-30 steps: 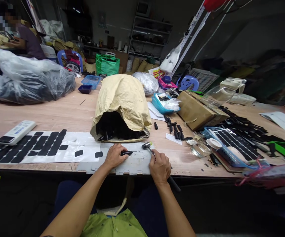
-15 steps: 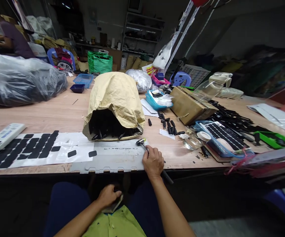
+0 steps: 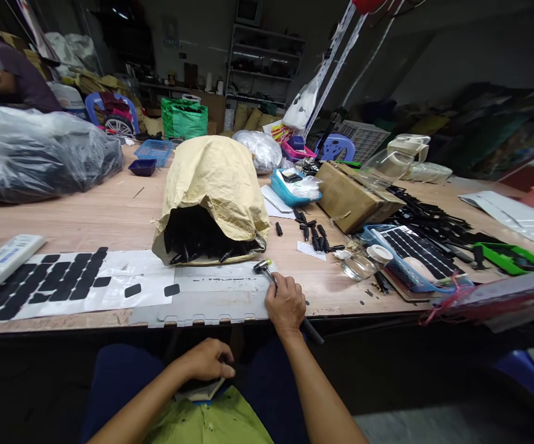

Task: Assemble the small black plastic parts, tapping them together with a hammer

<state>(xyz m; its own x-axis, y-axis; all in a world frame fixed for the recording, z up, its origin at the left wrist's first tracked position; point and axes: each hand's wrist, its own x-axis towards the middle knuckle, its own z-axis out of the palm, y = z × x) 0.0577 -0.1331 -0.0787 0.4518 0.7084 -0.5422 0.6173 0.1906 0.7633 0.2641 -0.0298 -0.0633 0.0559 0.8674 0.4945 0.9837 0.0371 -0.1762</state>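
Observation:
My right hand (image 3: pixel 286 305) is wrapped around a small hammer (image 3: pixel 313 332). Its metal head lies over the right end of a grey plastic sheet (image 3: pixel 202 313) at the table edge, and its dark handle end sticks out below my hand. Above my lap, my left hand (image 3: pixel 211 359) has its fingers curled in, thumb near the fingertips; what they pinch, if anything, is too small to make out. Under that hand a pale flat-edged object (image 3: pixel 206 391) rests against my green clothing. Behind the sheet a tan sack (image 3: pixel 216 179) lies with its dark mouth facing me, black pieces inside.
White backing paper (image 3: pixel 151 287) with black rounded patches lies left, beside a white device (image 3: pixel 8 259). Several black pieces (image 3: pixel 316 237), a glass jar (image 3: pixel 358 266), a blue basket (image 3: pixel 401 271) and a cardboard box (image 3: pixel 353 197) stand right. A person (image 3: pixel 21 74) sits far left.
My left hand has risen slightly and turned, with its fingers a little looser. My right hand and the hammer hold nearly the same place; the view has shifted slightly.

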